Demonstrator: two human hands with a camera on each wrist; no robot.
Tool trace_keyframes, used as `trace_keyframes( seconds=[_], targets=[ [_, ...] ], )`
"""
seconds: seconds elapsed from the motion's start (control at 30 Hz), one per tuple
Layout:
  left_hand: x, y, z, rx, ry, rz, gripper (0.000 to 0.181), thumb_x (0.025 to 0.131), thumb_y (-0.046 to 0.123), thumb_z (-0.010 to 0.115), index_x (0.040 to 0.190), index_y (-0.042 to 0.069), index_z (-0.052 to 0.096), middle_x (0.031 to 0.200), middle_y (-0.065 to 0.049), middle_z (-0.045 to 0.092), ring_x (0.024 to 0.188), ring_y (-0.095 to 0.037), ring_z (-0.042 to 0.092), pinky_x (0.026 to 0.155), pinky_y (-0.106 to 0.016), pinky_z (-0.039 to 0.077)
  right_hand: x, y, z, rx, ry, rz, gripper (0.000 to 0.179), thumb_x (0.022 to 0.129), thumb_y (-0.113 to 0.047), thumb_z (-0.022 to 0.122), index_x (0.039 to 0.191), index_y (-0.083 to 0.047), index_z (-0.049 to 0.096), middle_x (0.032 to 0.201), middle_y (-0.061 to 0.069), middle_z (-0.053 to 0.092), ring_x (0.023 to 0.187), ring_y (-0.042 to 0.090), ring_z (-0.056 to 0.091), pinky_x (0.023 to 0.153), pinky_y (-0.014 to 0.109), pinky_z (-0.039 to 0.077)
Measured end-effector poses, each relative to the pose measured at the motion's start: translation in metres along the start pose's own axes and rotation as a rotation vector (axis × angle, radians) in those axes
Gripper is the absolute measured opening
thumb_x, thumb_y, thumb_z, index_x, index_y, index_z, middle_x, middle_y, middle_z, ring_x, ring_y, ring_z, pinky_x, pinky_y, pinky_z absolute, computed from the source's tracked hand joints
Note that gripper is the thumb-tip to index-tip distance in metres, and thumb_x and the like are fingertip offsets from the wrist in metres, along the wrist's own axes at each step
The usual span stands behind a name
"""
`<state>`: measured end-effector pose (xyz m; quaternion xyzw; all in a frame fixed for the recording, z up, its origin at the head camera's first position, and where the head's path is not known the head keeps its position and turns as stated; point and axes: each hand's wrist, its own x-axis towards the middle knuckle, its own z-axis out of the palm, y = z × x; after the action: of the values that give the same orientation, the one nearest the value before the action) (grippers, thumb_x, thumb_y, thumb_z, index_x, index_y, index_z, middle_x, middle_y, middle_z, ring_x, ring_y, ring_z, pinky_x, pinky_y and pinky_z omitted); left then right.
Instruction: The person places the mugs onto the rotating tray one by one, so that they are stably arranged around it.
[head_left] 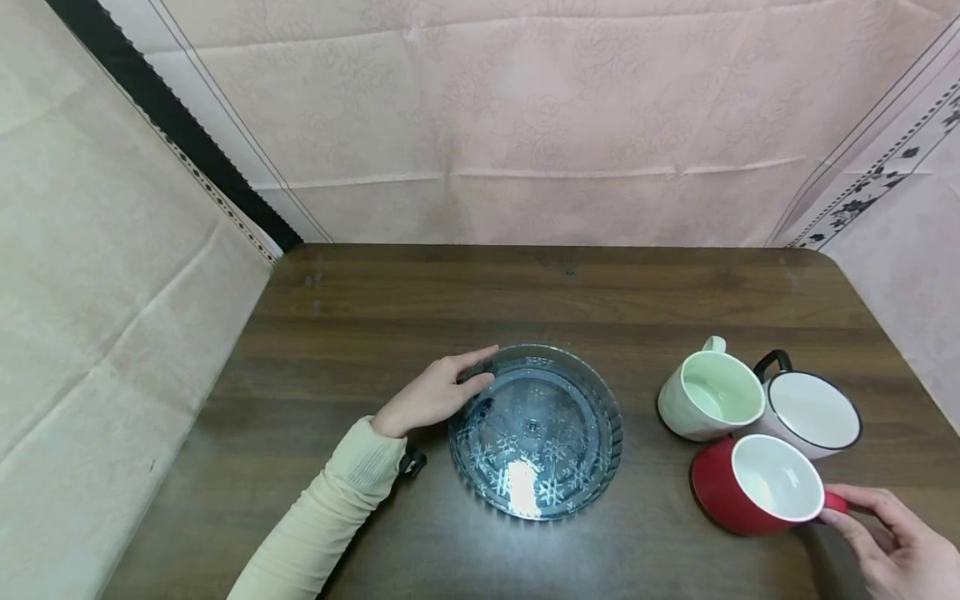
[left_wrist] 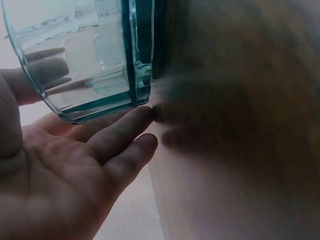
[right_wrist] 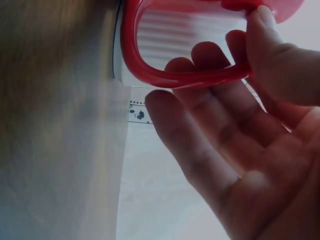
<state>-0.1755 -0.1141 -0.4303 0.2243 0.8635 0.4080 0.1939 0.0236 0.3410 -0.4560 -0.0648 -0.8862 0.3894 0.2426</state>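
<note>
A round clear blue glass dish (head_left: 534, 432) with a scalloped rim and snowflake pattern rests on the table's middle. My left hand (head_left: 435, 393) holds its upper left edge, thumb over the rim and fingers along the outer wall. The dish wall (left_wrist: 100, 60) shows between thumb and fingers in the left wrist view. At the right, a red mug (head_left: 723, 492) with a white inside has its handle (right_wrist: 165, 77) gripped by my right hand (head_left: 892, 533). The thumb presses the handle and some fingers pass through it. Whether the mug's base touches the table cannot be told.
Behind the red mug stand a pale green mug (head_left: 697, 400) and a white mug (head_left: 813, 412) with a black rim and handle, close together. All are on a dark wooden table (head_left: 480, 292). Pale patterned cloth (head_left: 525, 108) hangs behind it and at both sides.
</note>
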Motion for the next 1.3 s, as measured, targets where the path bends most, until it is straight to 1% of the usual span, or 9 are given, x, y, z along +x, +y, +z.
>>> trace_keyframes(
  seconds=[0.13, 0.2, 0.4, 0.47, 0.67, 0.87, 1.07, 1.17, 1.3],
  targets=[
    [-0.0002, 0.0007, -0.0002, 0.000, 0.000, -0.002, 0.053, 0.103, 0.035, 0.049, 0.152, 0.020, 0.036, 0.052, 0.006, 0.026, 0.040, -0.014, 0.024, 0.055, -0.035, 0.039, 0.0000, 0.0000, -0.0006, 0.031, -0.005, -0.025, 0.034, 0.068, 0.035, 0.063, 0.097, 0.018, 0.060, 0.094, -0.025, 0.059, 0.079, -0.013, 0.059, 0.068, 0.007, 0.047],
    [-0.0004, 0.0009, -0.0002, -0.002, 0.001, 0.000, 0.053, 0.103, 0.035, 0.049, 0.152, 0.020, 0.036, 0.051, 0.006, 0.026, 0.040, -0.014, 0.024, 0.056, -0.035, 0.039, 0.0002, 0.0009, -0.0004, 0.019, 0.001, -0.027, 0.031, 0.070, 0.033, 0.064, 0.097, 0.017, 0.060, 0.094, -0.027, 0.058, 0.079, -0.014, 0.058, 0.068, 0.006, 0.046],
    [-0.0008, 0.0011, -0.0005, -0.009, 0.002, 0.004, 0.053, 0.103, 0.035, 0.049, 0.152, 0.019, 0.036, 0.051, 0.005, 0.027, 0.040, -0.014, 0.024, 0.055, -0.034, 0.039, -0.0006, 0.0019, -0.0004, -0.077, -0.022, 0.043, 0.035, 0.068, 0.030, 0.069, 0.098, 0.013, 0.061, 0.092, -0.033, 0.052, 0.079, -0.020, 0.052, 0.063, 0.003, 0.044],
    [-0.0009, 0.0009, -0.0007, -0.011, 0.000, 0.000, 0.053, 0.102, 0.035, 0.049, 0.152, 0.020, 0.036, 0.051, 0.005, 0.027, 0.040, -0.014, 0.024, 0.056, -0.035, 0.040, -0.0016, 0.0023, -0.0004, -0.089, -0.036, 0.049, 0.035, 0.070, 0.028, 0.069, 0.100, 0.012, 0.061, 0.093, -0.034, 0.050, 0.081, -0.020, 0.050, 0.062, 0.003, 0.043],
    [-0.0006, 0.0004, -0.0009, -0.017, -0.004, -0.005, 0.053, 0.102, 0.035, 0.049, 0.152, 0.020, 0.036, 0.052, 0.005, 0.027, 0.040, -0.014, 0.024, 0.056, -0.035, 0.040, -0.0016, 0.0023, -0.0011, -0.029, -0.038, -0.031, 0.034, 0.071, 0.030, 0.066, 0.102, 0.016, 0.061, 0.099, -0.026, 0.054, 0.088, -0.016, 0.053, 0.064, 0.004, 0.045],
    [-0.0009, 0.0007, -0.0005, -0.012, 0.000, -0.002, 0.053, 0.102, 0.035, 0.049, 0.152, 0.019, 0.036, 0.052, 0.005, 0.027, 0.040, -0.014, 0.024, 0.057, -0.035, 0.040, -0.0023, 0.0032, -0.0021, -0.063, -0.042, -0.022, 0.030, 0.073, 0.027, 0.067, 0.099, 0.014, 0.062, 0.096, -0.028, 0.052, 0.086, -0.018, 0.051, 0.062, 0.003, 0.044],
    [-0.0008, 0.0002, -0.0003, -0.013, -0.003, -0.010, 0.053, 0.103, 0.035, 0.049, 0.152, 0.020, 0.035, 0.052, 0.005, 0.026, 0.040, -0.014, 0.024, 0.058, -0.035, 0.040, -0.0019, 0.0044, -0.0028, 0.021, -0.032, -0.061, 0.030, 0.071, 0.032, 0.064, 0.096, 0.017, 0.061, 0.095, -0.025, 0.058, 0.086, -0.014, 0.057, 0.066, 0.007, 0.046],
    [-0.0006, 0.0000, 0.0000, -0.009, -0.001, -0.006, 0.053, 0.103, 0.036, 0.049, 0.152, 0.020, 0.035, 0.052, 0.005, 0.026, 0.040, -0.014, 0.024, 0.058, -0.035, 0.041, -0.0017, 0.0054, -0.0033, 0.027, -0.032, -0.077, 0.026, 0.073, 0.029, 0.064, 0.096, 0.017, 0.061, 0.094, -0.027, 0.059, 0.083, -0.015, 0.058, 0.064, 0.007, 0.047],
    [-0.0004, -0.0005, 0.0005, -0.006, 0.004, -0.005, 0.053, 0.102, 0.035, 0.049, 0.152, 0.021, 0.036, 0.052, 0.005, 0.027, 0.040, -0.014, 0.025, 0.058, -0.035, 0.041, -0.0012, 0.0047, -0.0038, 0.005, -0.035, -0.091, 0.027, 0.073, 0.030, 0.064, 0.096, 0.016, 0.061, 0.094, -0.032, 0.057, 0.082, -0.017, 0.058, 0.064, 0.006, 0.046]
  ],
)
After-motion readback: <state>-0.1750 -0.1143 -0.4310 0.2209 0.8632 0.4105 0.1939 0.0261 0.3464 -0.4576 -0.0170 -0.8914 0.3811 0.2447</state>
